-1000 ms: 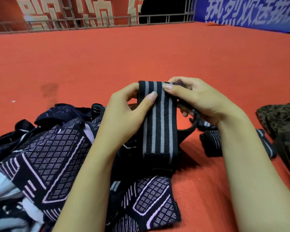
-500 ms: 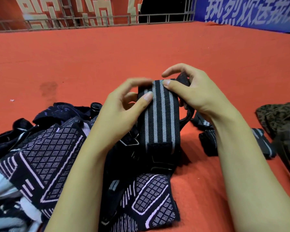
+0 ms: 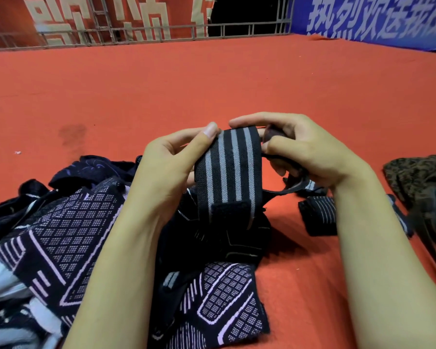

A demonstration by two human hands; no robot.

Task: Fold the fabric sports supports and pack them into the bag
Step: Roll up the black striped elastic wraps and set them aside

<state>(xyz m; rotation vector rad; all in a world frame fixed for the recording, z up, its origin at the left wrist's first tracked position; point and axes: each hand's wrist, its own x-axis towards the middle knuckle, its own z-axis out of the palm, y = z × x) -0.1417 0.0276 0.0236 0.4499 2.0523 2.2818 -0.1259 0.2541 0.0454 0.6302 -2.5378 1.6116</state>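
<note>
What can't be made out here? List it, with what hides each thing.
Head view only:
- Far end of the striped wrap: hidden behind the right hand.
- Bag: cut off by the right edge, so whether it is open cannot be told.
- Folded wrap on the carpet: partly covered by the right forearm.
- Patterned supports: the pile runs off the left and bottom edges, and the left hand and forearm cover part, so no count.

Up ahead of me on the right, the blue banner [image 3: 378, 18] carries big pale Chinese characters, and I can read 热烈欢送 before the line blurs and runs out of view. To the left, the red banner [image 3: 91, 16] behind the railing shows large cream characters cut off at the top, so I can't read them. Nothing on the fabrics near me bears any legible label.
</note>
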